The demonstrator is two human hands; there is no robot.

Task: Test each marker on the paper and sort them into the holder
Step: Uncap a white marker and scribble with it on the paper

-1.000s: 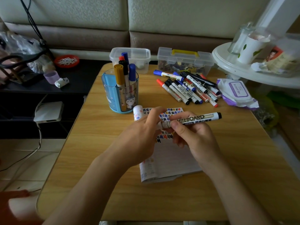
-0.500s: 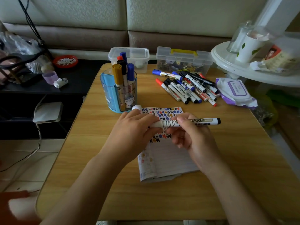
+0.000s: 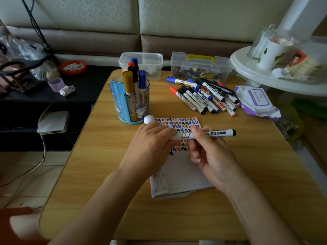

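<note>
Both hands hold one white whiteboard marker [image 3: 217,133] level over the paper [image 3: 180,175], its black end pointing right. My left hand [image 3: 150,147] is closed over the marker's left end, hiding that tip. My right hand [image 3: 212,156] pinches the barrel near the middle. The top of the paper is covered with coloured test marks. A clear blue holder [image 3: 120,103] with several markers upright in it stands just beyond my left hand. A pile of loose markers [image 3: 203,96] lies at the far right of the table.
A small white round-topped object [image 3: 148,119] shows just past my left fingers. Two clear plastic boxes [image 3: 141,59] [image 3: 200,68] sit at the table's far edge. A wipes pack [image 3: 254,101] lies right of the pile. A white round shelf [image 3: 247,71] overhangs the far right corner.
The marker has dropped slightly and turned level. My left hand has closed further over its left end, and the white object beyond my fingers is more hidden.
</note>
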